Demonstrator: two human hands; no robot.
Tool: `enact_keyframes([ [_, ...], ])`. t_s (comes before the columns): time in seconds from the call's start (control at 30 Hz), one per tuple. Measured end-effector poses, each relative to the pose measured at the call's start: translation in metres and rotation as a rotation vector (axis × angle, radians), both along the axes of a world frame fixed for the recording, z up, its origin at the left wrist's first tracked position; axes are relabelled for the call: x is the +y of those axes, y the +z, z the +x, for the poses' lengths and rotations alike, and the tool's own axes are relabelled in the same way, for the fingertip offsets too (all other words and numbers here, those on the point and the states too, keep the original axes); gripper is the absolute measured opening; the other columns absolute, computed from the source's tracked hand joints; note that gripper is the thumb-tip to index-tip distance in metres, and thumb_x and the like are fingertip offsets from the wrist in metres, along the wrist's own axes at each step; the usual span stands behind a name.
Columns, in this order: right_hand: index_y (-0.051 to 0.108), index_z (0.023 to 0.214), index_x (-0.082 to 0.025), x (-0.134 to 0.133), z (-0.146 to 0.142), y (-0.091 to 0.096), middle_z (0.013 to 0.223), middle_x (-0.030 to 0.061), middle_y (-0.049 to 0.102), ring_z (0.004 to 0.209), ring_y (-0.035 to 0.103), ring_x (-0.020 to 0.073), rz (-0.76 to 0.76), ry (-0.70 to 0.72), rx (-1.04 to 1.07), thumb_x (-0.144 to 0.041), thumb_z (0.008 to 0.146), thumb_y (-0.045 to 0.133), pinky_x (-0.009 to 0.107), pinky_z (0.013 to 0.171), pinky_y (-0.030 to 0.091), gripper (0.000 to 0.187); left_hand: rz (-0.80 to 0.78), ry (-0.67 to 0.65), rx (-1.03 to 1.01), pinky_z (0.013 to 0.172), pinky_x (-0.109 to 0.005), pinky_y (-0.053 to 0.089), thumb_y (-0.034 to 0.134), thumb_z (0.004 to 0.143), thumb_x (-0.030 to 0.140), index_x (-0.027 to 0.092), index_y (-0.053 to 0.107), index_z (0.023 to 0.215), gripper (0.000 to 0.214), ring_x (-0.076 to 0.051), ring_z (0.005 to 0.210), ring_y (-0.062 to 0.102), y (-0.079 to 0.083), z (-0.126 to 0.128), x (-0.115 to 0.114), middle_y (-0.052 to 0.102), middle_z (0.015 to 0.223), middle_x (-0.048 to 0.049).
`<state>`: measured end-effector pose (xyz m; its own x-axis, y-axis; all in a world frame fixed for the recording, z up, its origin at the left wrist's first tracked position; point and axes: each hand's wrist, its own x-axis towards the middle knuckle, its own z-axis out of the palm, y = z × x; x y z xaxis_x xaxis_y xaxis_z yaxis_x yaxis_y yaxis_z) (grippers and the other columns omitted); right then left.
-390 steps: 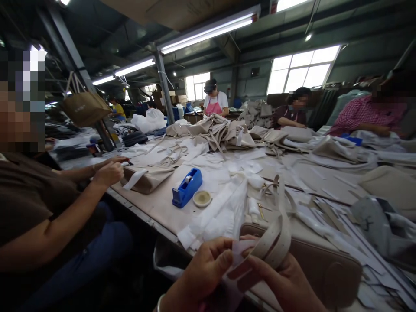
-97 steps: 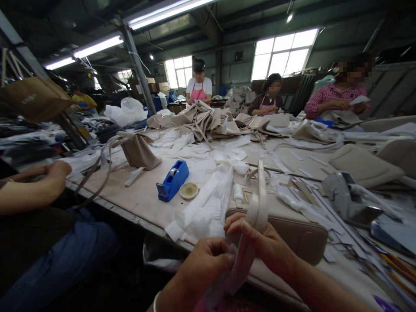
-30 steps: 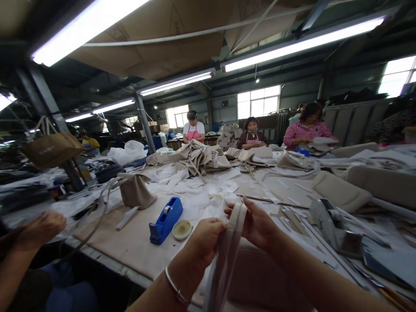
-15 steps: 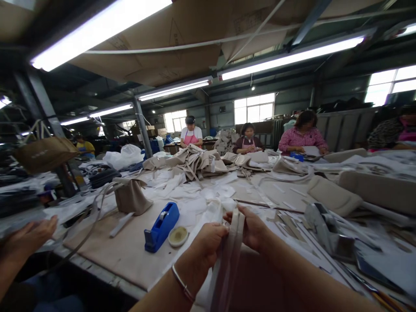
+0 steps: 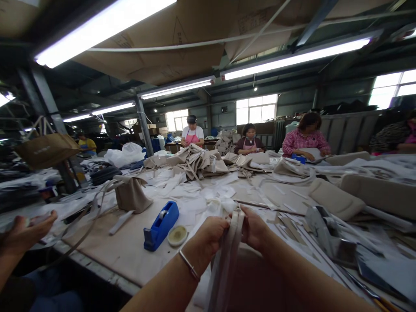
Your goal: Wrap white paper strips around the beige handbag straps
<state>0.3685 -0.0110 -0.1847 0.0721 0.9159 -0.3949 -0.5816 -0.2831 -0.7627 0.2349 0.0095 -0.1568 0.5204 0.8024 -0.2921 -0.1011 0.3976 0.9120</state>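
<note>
My left hand (image 5: 209, 236), with a silver bangle on its wrist, pinches the left edge of a long beige strap (image 5: 231, 245). From the other side my right hand (image 5: 255, 227) grips the same strap near its upper end; some of its fingers are hidden behind it. A lengthwise line runs down the strap, and its lower part hangs toward me out of view. White material (image 5: 216, 206) lies just beyond my hands. Left of them are a blue tape dispenser (image 5: 161, 227) and a small round dish (image 5: 177, 236).
A taupe bag (image 5: 131, 195) stands on the table at left, near a co-worker's hand (image 5: 24, 232). Beige pieces (image 5: 198, 161) are heaped at the back. A grey tape dispenser (image 5: 331, 236) and scissors (image 5: 365, 286) lie at right. Several people work across the table.
Both my hands stay on the strap with a slightly altered hold; my left hand has edged up and right. The co-worker's hand at left has turned a little.
</note>
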Motion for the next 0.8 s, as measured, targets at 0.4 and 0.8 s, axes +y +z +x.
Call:
enact_keyframes([
  [0.4, 0.058, 0.069, -0.018, -0.009, -0.017, -0.017, 0.050, 0.0001, 0.059, 0.043, 0.057, 0.0170, -0.017, -0.100, -0.101, -0.031, 0.086, 0.056, 0.031, 0.046, 0.050, 0.022, 0.144, 0.048, 0.201, 0.046, -0.026, 0.038, 0.062, 0.058, 0.005, 0.013, 0.060, 0.053, 0.010, -0.014, 0.046, 0.051, -0.019, 0.011, 0.019, 0.057, 0.050, -0.0014],
  [0.8, 0.064, 0.078, -0.016, -0.004, -0.025, -0.016, 0.058, -0.0001, 0.068, 0.044, 0.059, 0.0138, 0.097, -0.159, -0.192, -0.027, 0.076, 0.073, 0.025, 0.043, 0.048, 0.014, 0.244, 0.061, 0.206, 0.052, -0.024, 0.030, 0.072, 0.064, 0.009, 0.012, 0.064, 0.051, 0.015, -0.009, 0.051, 0.044, -0.023, 0.002, 0.038, 0.055, 0.048, 0.0016],
])
